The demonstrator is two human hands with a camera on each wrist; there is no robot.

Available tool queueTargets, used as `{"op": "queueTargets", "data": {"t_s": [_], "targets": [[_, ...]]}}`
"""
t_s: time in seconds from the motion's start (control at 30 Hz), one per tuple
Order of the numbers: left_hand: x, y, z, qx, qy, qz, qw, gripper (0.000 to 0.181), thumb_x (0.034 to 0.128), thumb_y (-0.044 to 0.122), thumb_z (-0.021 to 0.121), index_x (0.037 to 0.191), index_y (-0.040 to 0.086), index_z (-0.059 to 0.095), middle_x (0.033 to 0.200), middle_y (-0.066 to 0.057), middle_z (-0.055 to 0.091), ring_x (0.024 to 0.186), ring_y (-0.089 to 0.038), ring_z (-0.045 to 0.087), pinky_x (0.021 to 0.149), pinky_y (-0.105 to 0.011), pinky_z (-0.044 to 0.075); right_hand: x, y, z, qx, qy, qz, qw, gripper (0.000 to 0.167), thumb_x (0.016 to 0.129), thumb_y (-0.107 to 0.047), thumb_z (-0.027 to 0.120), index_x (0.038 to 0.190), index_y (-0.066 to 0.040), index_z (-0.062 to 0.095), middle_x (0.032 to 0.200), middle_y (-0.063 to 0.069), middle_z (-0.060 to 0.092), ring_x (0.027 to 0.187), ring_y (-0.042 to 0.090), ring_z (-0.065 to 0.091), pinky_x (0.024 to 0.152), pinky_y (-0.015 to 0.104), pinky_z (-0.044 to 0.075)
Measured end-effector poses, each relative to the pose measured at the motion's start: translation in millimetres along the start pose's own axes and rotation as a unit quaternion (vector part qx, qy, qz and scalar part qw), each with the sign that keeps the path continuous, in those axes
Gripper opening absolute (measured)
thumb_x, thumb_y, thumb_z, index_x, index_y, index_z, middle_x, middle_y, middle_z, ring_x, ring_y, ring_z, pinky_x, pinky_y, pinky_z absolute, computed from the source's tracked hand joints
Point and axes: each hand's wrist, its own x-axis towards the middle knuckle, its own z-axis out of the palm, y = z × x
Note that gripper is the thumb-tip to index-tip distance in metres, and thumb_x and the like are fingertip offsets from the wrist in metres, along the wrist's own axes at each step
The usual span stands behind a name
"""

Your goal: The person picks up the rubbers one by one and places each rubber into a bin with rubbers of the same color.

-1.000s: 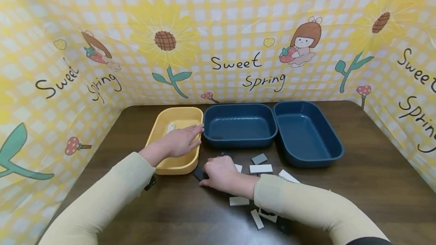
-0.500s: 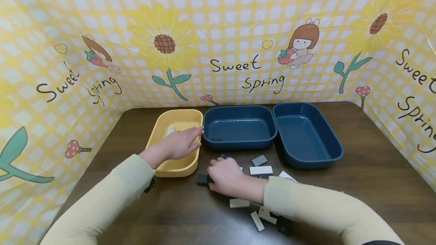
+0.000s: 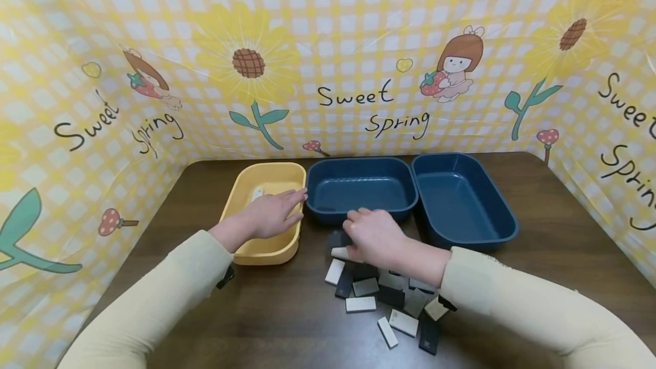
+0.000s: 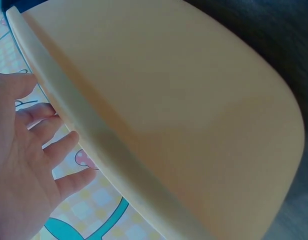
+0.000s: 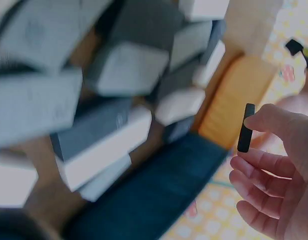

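My left hand (image 3: 269,215) lies over the yellow bin (image 3: 230,252) with its fingers fairly straight and their tips at the right rim. In the left wrist view its fingers (image 4: 68,147) are spread beside the bin's wall, holding nothing. In the head view my right hand (image 3: 376,238) is above the far part of a pile of blocks, in front of the middle blue bin (image 3: 361,218). Thumb and fingertips pinch a small black block (image 5: 246,129), clear in the right wrist view. White, grey and black blocks (image 3: 361,304) lie flat below the hand; some are hidden by it.
Another blue bin (image 3: 504,232) stands at the right. A small white piece (image 3: 257,193) lies in the yellow bin, partly behind the left hand. The bins stand side by side along the back of the brown table (image 3: 256,312). A patterned cloth (image 3: 328,61) rises behind.
My right hand has moved right and back from near the yellow bin, and the dark block beside it has left that place. Blocks formerly under the right arm now show. The left hand stays put.
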Motion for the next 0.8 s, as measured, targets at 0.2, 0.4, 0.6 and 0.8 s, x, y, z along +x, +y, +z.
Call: {"op": "queueTargets", "data": {"t_s": [0.2,0.4,0.6,0.8], "targets": [[0.7,0.2,2.5,0.010,0.006,0.002,0.9999,0.060,0.1030,0.036,0.043,0.152,0.005,0.030,0.152,-0.014,0.037,0.139,-0.029,0.033,0.106,-0.055,0.032,8.1,13.6,-9.7,-0.009,0.054,0.014,0.9984,0.020,0.075,-0.027,0.080,0.080,-0.011,0.069,0.071,-0.002,0.056,0.057,0.011,0.048,0.044,0.021,0.038],[-0.2,-0.5,1.6,0.004,0.001,-0.001,1.0000,0.060,0.1029,0.038,0.043,0.153,0.007,0.030,0.153,-0.012,0.036,0.140,-0.028,0.032,0.107,-0.054,0.031,21.0,25.2,-12.4,-0.001,0.051,0.058,0.9970,0.022,0.077,-0.029,0.080,0.087,-0.011,0.070,0.080,0.000,0.062,0.066,0.014,0.057,0.047,0.023,0.043],[0.4,-2.4,3.9,0.002,0.001,-0.004,1.0000,0.060,0.1030,0.039,0.041,0.153,0.008,0.029,0.154,-0.011,0.034,0.141,-0.027,0.031,0.108,-0.055,0.030,35.7,41.2,-11.4,0.001,0.024,0.121,0.9924,0.023,0.080,-0.030,0.077,0.090,-0.011,0.071,0.080,0.000,0.062,0.068,0.016,0.058,0.051,0.027,0.047],[0.2,-0.8,3.3,0.003,-0.001,-0.005,1.0000,0.059,0.1033,0.040,0.040,0.153,0.009,0.030,0.155,-0.009,0.033,0.141,-0.027,0.030,0.108,-0.056,0.029,47.4,52.9,-4.4,0.025,-0.021,0.185,0.9821,0.023,0.085,-0.031,0.074,0.096,-0.011,0.071,0.082,0.001,0.064,0.070,0.017,0.059,0.057,0.030,0.049]]}}
